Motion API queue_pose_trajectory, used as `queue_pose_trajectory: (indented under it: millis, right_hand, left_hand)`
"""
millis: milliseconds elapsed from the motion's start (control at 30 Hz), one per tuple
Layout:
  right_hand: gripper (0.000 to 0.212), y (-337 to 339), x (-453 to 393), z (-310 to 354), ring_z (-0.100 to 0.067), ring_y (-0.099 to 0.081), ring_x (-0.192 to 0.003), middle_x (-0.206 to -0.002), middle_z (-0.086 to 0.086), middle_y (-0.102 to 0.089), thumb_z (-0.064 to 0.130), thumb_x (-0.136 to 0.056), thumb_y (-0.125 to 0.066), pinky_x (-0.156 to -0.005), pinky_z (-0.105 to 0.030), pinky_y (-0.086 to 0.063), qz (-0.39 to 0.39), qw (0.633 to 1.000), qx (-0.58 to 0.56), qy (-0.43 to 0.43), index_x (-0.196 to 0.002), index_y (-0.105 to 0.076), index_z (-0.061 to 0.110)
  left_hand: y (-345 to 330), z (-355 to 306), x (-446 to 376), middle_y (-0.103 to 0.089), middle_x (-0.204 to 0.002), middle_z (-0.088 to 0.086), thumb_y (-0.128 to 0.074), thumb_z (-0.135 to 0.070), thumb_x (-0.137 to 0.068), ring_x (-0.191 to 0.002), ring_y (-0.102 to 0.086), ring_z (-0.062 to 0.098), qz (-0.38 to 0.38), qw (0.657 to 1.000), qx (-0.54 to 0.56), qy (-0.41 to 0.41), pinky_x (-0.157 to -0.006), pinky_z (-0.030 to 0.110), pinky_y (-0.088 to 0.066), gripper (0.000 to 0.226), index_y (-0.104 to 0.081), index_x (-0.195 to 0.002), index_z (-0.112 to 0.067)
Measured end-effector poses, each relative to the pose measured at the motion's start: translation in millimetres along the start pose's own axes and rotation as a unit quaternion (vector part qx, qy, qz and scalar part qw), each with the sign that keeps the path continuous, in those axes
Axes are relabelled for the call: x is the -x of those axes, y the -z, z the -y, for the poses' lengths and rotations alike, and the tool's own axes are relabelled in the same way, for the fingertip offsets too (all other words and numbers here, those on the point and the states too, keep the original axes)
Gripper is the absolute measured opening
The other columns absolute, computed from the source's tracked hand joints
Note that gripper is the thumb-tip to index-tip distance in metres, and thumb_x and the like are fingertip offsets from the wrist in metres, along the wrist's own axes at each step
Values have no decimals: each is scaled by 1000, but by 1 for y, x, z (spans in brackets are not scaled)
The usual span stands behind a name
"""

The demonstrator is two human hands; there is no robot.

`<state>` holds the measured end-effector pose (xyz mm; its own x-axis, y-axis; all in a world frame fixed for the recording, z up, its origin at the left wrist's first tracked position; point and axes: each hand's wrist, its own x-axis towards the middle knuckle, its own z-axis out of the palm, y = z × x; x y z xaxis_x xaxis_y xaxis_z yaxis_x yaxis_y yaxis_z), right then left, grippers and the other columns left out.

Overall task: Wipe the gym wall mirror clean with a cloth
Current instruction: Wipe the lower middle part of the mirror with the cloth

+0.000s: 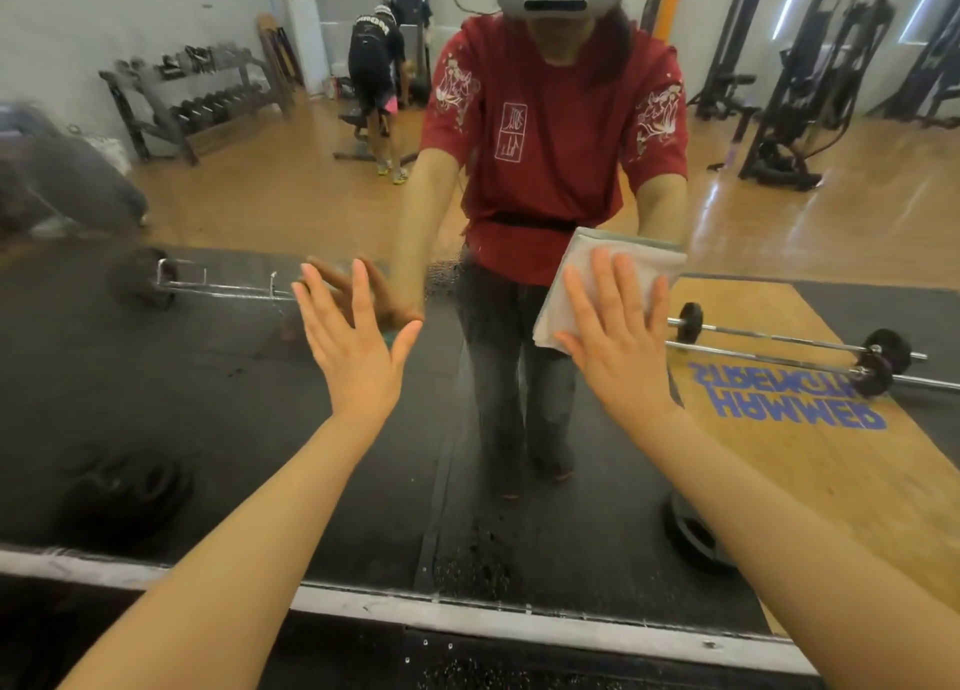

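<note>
Both forearms reach up to the mirror (208, 377). Left hand (358, 346) flat on the glass, fingers straight, holding nothing. Right hand (621, 341) flat too, fingers spread, pressing the folded white cloth (587, 279) against the mirror at mid-height. Water droplets (467, 549) sit low, between the arms.

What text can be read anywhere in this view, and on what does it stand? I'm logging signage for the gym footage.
"HAMMER": large blue letters on the wooden platform, mirrored in the mirror.
Smaller blue line above it: mirrored and too blurred to read with confidence.
White box print on the red shirt: stylised marks, not legible.
White lettering on the black shirt of the person behind: too blurred to read.
</note>
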<state>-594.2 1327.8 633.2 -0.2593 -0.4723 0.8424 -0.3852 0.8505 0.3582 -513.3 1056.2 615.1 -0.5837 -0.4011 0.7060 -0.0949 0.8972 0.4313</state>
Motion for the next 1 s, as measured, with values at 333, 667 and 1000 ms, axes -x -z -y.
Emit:
queue_pose_trajectory:
  millis: [333, 667, 1000]
  right_hand:
    - [105, -11, 45, 19, -25, 7, -153, -166, -8, 9, 27, -82, -73, -121, -54, 2, 58, 989, 19, 131, -158, -2, 13]
    - [62, 11, -63, 45, -33, -8, -150, -161, -14, -12, 36, -103, -38, -120, -54, 7, -20, 998, -42, 31, -157, -16, 15]
    - [85, 9, -41, 9, -27, 11, -152, -165, -9, 10, 45, -97, -48, -119, -54, 4, -14, 999, 6, -29, -158, 2, 12]
  left_hand:
    - [3, -1, 0, 1, -161, 29, -42, -63, -90, -149, 1, 48, 7, 1000, 24, 9, -114, 63, -18, 79, -7, -155, -33]
    - [-2, 1, 0, 0, -161, 30, -41, -64, -90, -148, 0, 47, 0, 1000, 13, 9, -114, 64, -19, 81, -7, -156, -31]
    - [-6, 3, 0, -4, -159, 33, -38, -66, -90, -147, -4, 49, -13, 1000, -3, 4, -113, 64, -21, 81, 0, -154, -35]
